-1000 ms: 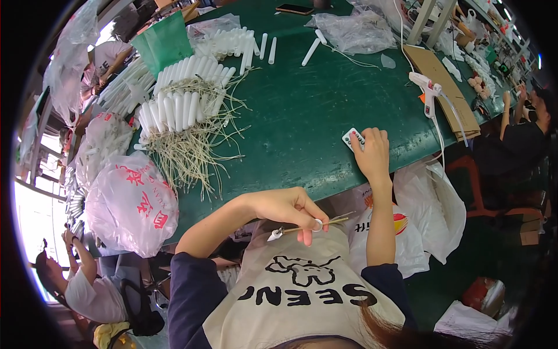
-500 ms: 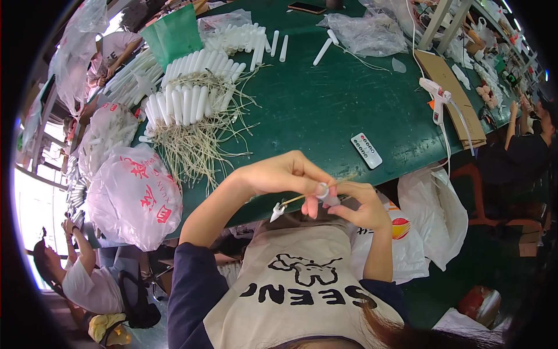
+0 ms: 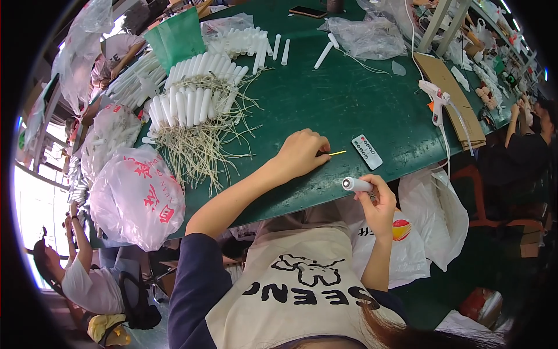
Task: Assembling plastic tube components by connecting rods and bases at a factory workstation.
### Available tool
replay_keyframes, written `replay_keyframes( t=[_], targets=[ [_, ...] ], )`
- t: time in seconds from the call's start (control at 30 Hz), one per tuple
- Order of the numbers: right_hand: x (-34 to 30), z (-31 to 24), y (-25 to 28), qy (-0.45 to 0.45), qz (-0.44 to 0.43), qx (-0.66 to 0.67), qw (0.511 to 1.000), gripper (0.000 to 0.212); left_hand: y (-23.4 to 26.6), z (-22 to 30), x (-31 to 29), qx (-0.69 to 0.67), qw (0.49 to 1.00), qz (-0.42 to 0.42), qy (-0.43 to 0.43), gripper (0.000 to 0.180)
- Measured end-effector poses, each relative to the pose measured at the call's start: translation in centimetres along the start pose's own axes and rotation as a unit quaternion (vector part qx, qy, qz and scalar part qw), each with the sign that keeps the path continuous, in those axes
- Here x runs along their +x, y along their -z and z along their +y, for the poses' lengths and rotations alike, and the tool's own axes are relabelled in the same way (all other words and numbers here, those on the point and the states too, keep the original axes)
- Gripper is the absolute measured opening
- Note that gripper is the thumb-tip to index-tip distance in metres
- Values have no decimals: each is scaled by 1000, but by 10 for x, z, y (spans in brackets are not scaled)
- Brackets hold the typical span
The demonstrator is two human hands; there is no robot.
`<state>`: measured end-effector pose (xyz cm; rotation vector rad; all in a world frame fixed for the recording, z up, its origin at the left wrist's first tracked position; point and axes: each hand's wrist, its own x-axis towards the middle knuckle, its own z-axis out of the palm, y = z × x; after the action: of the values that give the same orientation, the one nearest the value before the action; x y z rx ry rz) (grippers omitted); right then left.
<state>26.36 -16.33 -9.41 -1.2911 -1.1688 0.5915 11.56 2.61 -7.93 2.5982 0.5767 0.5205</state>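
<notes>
My left hand (image 3: 302, 152) rests on the green table (image 3: 325, 104), its fingers curled around one end of a thin yellow stick (image 3: 337, 153). Where the stick meets the fingers there is a small dark part, mostly hidden by them. Just over the table's near edge, my right hand (image 3: 378, 203) pinches a short white tube (image 3: 361, 185). The tube's end, with a dark round centre, points to the left. A white remote control (image 3: 366, 151) lies on the table a little beyond the tube, to the right of the stick.
At the left lie rows of white tubes (image 3: 186, 107) with tangled pale wires (image 3: 192, 151) and a filled plastic bag (image 3: 136, 198). A glue gun (image 3: 436, 102) with its cord is at the right, by a cardboard sheet (image 3: 450, 99). White bags (image 3: 433, 215) hang below the edge.
My hands have moved apart. The left went away from my body onto the table with the yellow stick; the right still holds the white tube, now turned with its end showing.
</notes>
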Motion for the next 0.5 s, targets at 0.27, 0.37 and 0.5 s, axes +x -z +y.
replay_keyframes(
  t=[0.27, 0.37, 0.5],
  targets=[
    [-1, -20, -10, 126, 70, -220, 965, 29, 26, 57, -21, -451, 857, -126, 213, 52],
    [3, -33, -20, 257, 55, -331, 906, 32, 33, 69, -31, -529, 773, -209, 281, 52],
    [0, -39, -27, 277, 34, -337, 899, 35, 28, 63, -38, -428, 843, -206, 253, 48]
  ],
)
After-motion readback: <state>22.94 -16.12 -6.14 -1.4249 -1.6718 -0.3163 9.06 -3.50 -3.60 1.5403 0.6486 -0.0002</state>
